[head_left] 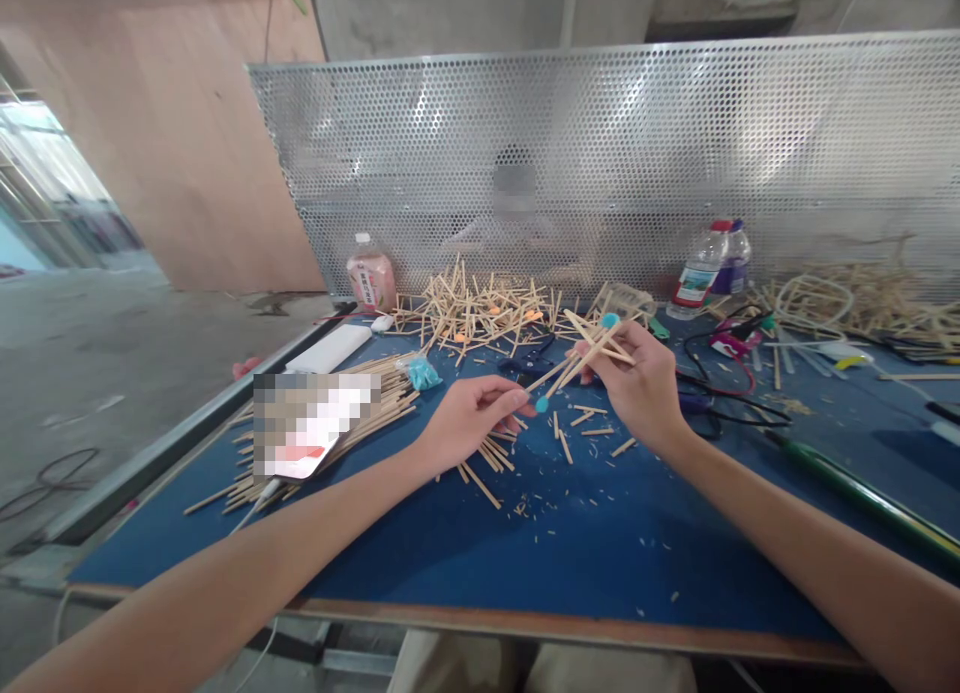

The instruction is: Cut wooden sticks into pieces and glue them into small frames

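Stick assembly [598, 347], wooden, blue blobs attached: held above the bench [570, 563], between the hands. Clock centred on assembly.
Right hand [637, 373], 4 o'clock: gripping it.
Left hand [484, 413], 8 o'clock: pinching its lower end.
Short loose sticks [598, 432], 6 o'clock.
Blue lump [424, 373], 9 o'clock.
Stick heap [484, 308], 10 o'clock.
Two capped bottles [701, 273], 2 o'clock.
Green tube [855, 498], 4 o'clock.

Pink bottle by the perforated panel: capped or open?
Capped: a white cap sits atop the pink bottle, which stands upright.
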Demonstrator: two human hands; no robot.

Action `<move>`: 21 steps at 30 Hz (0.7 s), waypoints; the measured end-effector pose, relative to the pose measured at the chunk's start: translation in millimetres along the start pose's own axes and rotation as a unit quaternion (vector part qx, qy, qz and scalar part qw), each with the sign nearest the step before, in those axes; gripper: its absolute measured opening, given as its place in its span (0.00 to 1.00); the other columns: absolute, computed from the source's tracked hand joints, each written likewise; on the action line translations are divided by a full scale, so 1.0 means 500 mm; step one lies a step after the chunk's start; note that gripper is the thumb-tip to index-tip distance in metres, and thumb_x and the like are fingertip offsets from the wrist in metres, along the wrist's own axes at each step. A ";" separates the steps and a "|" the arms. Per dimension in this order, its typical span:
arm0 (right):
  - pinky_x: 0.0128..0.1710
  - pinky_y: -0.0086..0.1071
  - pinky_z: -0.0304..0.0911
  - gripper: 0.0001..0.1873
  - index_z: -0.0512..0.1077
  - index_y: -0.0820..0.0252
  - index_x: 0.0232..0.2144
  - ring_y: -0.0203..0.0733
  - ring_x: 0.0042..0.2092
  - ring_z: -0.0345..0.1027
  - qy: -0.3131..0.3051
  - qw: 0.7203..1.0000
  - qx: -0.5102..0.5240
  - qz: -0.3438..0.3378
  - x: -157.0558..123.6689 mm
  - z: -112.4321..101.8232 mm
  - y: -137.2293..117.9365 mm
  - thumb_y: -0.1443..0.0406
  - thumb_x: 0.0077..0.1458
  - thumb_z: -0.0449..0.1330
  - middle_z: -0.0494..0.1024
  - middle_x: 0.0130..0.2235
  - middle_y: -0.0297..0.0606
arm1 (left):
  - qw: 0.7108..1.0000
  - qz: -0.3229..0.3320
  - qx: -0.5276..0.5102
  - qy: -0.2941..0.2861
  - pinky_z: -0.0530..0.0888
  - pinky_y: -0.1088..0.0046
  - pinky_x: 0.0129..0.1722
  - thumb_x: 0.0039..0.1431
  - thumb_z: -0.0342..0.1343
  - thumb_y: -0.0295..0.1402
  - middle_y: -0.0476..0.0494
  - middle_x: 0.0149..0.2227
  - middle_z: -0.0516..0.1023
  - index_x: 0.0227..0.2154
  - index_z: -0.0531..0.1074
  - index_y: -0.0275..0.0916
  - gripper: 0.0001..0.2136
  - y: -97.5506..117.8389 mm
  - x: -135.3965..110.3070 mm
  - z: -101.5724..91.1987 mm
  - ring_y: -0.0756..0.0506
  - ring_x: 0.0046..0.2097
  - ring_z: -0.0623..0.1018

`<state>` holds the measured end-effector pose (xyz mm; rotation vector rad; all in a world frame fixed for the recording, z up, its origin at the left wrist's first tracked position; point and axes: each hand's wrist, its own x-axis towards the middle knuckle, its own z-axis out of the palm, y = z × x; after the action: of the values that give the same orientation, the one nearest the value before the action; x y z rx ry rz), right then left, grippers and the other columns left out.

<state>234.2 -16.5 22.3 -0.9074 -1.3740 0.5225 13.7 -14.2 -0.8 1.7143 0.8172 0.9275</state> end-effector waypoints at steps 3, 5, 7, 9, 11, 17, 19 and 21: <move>0.26 0.37 0.71 0.09 0.67 0.53 0.29 0.38 0.25 0.70 -0.003 1.000 -0.006 0.003 -0.002 0.002 0.002 0.63 0.49 0.66 0.76 0.27 0.32 | 1.000 -0.003 0.011 0.009 0.75 0.74 0.34 0.62 0.55 0.45 0.40 0.37 0.82 0.40 0.77 0.36 0.16 0.000 0.000 0.000 0.51 0.31 0.77; 0.25 0.37 0.70 0.09 0.68 0.54 0.29 0.38 0.25 0.70 -0.004 1.000 -0.012 0.002 -0.004 0.002 0.004 0.63 0.49 0.65 0.76 0.26 0.32 | 1.000 -0.004 0.023 0.014 0.75 0.74 0.34 0.63 0.54 0.45 0.40 0.37 0.82 0.40 0.78 0.37 0.17 0.001 0.000 0.000 0.51 0.31 0.77; 0.24 0.36 0.69 0.08 0.68 0.55 0.30 0.38 0.24 0.69 -0.007 1.000 -0.013 0.000 -0.005 0.002 0.005 0.63 0.49 0.65 0.75 0.25 0.32 | 0.999 -0.005 0.032 0.016 0.75 0.74 0.34 0.62 0.54 0.46 0.40 0.37 0.82 0.40 0.79 0.36 0.18 0.002 0.000 0.000 0.51 0.31 0.77; 0.24 0.36 0.69 0.09 0.68 0.56 0.30 0.37 0.24 0.69 -0.013 1.000 -0.009 0.001 -0.006 0.002 0.005 0.64 0.48 0.65 0.75 0.25 0.33 | 0.999 -0.011 0.026 0.019 0.76 0.74 0.34 0.62 0.55 0.46 0.40 0.38 0.82 0.42 0.79 0.36 0.18 0.004 0.000 0.000 0.51 0.30 0.77; 0.24 0.35 0.69 0.09 0.68 0.57 0.30 0.37 0.24 0.70 -0.019 1.000 -0.005 0.004 -0.006 0.002 0.005 0.64 0.48 0.66 0.75 0.26 0.33 | 0.999 -0.018 0.009 0.025 0.76 0.73 0.34 0.61 0.56 0.46 0.41 0.38 0.82 0.47 0.77 0.37 0.19 0.004 0.001 0.000 0.51 0.29 0.77; 0.25 0.37 0.70 0.09 0.68 0.56 0.31 0.39 0.25 0.71 -0.015 1.000 -0.010 0.011 -0.008 0.004 0.009 0.64 0.49 0.66 0.77 0.26 0.34 | 0.998 0.005 0.039 0.046 0.76 0.71 0.36 0.62 0.55 0.46 0.41 0.36 0.82 0.41 0.79 0.37 0.18 0.008 0.000 -0.001 0.50 0.31 0.77; 0.25 0.37 0.71 0.09 0.68 0.56 0.31 0.39 0.25 0.72 -0.006 1.000 -0.015 0.011 -0.008 0.005 0.009 0.63 0.49 0.66 0.77 0.26 0.34 | 0.997 0.002 0.059 0.041 0.75 0.70 0.37 0.61 0.56 0.47 0.41 0.37 0.83 0.43 0.80 0.39 0.18 0.012 -0.002 -0.001 0.48 0.33 0.79; 0.25 0.37 0.72 0.09 0.68 0.55 0.30 0.40 0.24 0.72 0.004 1.000 -0.021 0.012 -0.008 0.005 0.007 0.63 0.49 0.66 0.78 0.26 0.34 | 0.997 0.000 0.075 0.038 0.74 0.69 0.38 0.58 0.60 0.47 0.41 0.37 0.83 0.46 0.79 0.40 0.19 0.015 -0.004 -0.003 0.46 0.36 0.79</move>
<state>231.7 -16.8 17.0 -0.9605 -1.3734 0.5085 12.2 -17.6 6.0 1.8165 0.9561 0.9569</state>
